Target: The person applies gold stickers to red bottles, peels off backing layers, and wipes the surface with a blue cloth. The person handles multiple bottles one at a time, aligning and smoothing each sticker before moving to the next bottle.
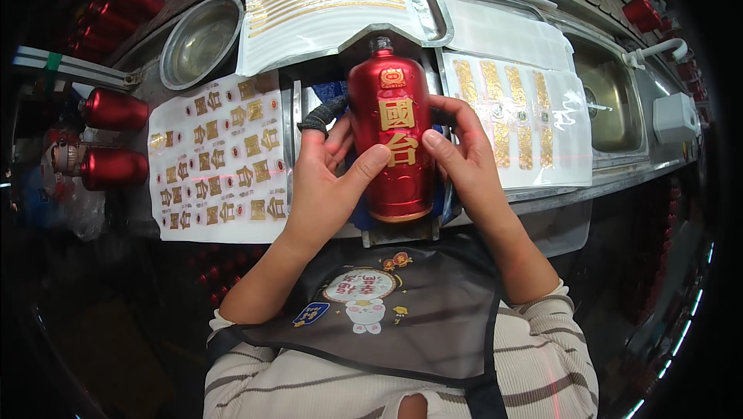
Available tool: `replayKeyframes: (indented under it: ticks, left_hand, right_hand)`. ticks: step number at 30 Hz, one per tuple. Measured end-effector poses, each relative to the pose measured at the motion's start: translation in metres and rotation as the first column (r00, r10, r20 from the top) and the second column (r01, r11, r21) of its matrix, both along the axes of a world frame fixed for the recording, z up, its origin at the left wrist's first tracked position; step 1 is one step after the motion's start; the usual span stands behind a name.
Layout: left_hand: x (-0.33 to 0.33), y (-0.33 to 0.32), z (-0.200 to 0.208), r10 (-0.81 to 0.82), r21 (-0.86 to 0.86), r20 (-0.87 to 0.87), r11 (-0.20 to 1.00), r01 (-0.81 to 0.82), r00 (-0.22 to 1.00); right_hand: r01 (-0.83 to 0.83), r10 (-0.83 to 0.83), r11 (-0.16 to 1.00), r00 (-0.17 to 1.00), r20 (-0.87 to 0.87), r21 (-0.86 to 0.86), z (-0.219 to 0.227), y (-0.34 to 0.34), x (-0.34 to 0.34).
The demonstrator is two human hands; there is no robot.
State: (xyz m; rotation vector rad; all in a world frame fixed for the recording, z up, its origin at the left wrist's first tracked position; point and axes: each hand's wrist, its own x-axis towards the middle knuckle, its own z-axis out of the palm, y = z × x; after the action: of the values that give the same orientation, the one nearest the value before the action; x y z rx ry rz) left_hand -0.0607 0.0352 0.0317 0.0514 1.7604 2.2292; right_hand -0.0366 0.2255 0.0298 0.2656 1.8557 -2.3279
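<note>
Between your bare left hand (329,175) and bare right hand (467,157), over the middle of the grey metal worktop (635,170), lies the glossy red round-shouldered bottle (397,181), its dark neck (381,44) pointing away from you and its base toward your apron (433,307). It seems to be lying on the low metal stand (392,236) that shows just past its base. Your grip holds the bottle from both sides: the fingers curve round its flanks and the thumbs rest on its upward face, the right one at the edge of the lower raised gold character (402,148), the left one on the other side of it, lower down. How hard you press cannot be told. Above that character sit the upper raised gold character (397,114) and the small gold emblem (392,78). On your left is the white sheet of paired gold characters (220,157), on your right the white sheet with broad speckled gold strips (503,117). By the look of it, you are at the step of smoothing the lower character down. The next move probably calls for even thumb pressure along its edges, with your fingers keeping the rounded body from rolling, and a check that both characters line up.
</note>
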Motion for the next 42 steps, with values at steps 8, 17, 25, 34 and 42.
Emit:
replayKeyframes:
  ticks: [8,17,25,34,42]
  left_hand:
    - [0.001,0.007,0.001,0.009,-0.039,-0.051,0.999,-0.011,0.999]
    - [0.008,0.007,-0.007,0.005,-0.05,-0.081,0.999,-0.009,0.997]
    - [0.01,0.007,-0.005,0.0,-0.049,-0.057,0.999,-0.003,0.998]
    - [0.009,0.009,-0.007,0.022,-0.018,-0.074,1.0,-0.024,0.997]
    - [0.009,0.016,0.001,0.03,-0.207,-0.189,0.976,-0.07,0.982]
  right_hand:
    - [0.017,-0.014,0.999,0.995,-0.099,0.029,-0.008,0.0,-0.001]
    - [0.005,-0.003,0.998,0.999,-0.039,0.064,-0.001,0.002,0.004]
    - [0.015,-0.005,0.994,0.996,-0.094,0.105,-0.007,0.0,0.006]
    - [0.017,-0.013,0.998,0.998,-0.058,0.063,-0.002,-0.001,0.001]
    - [0.312,-0.296,0.944,0.945,0.14,-0.111,-0.011,0.031,-0.017]
